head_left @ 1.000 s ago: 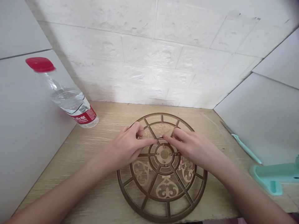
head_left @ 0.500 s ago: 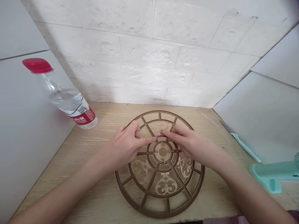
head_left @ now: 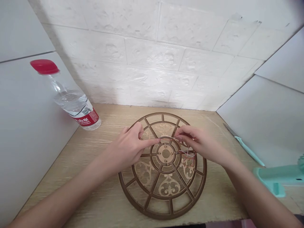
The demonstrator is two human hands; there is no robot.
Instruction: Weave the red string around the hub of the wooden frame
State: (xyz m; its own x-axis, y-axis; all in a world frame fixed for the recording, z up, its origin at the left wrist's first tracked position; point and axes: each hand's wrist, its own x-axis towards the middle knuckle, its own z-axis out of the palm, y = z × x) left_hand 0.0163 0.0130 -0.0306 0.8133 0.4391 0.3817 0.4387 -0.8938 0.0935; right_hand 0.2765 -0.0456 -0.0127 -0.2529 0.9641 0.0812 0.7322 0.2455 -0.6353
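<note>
Openwork disc: we see a round, clock-dial-like openwork disc (head_left: pixel 170 157) in bronze brown, lying on the wood-grain tabletop (head_left: pixel 102 190) between the two hands, its lower rim towards the near edge

Rim and spokes: we count concentric rings joined by straight radial bars; the outermost band is divided into open cells through which we see the pale wood

Hub: at the centre we find a paler, tan-gold hub plate (head_left: pixel 161 157) with a round hole in its middle and small screw-like points around it

Ornament: within the wide middle band we note curling scroll ornaments (head_left: pixel 169 187), lighter than the rings; those at the upper sides are partly hidden by the hands

Wires: we trace a thin white wire (head_left: pixel 170 138) along the upper part of the inner ring, and a loose red wire (head_left: pixel 187 165) looped over the scrollwork right of the hub

Left hand: we see the left hand (head_left: pixel 133 146) with most fingers folded in and one digit stretched out, its tip at the upper left of the inner ring; whether it grips anything we cannot tell

Right hand: we see the right hand (head_left: pixel 197 141) pinching the white wire between thumb and finger, just above the upper right of the inner ring

Surroundings: we place a red-capped water bottle (head_left: pixel 84 117) at left, a turquoise-handled knife (head_left: pixel 250 151) and a turquoise plastic tool (head_left: pixel 277 176) at right, and a white brick-patterned wall (head_left: pixel 152 50) behind
</note>
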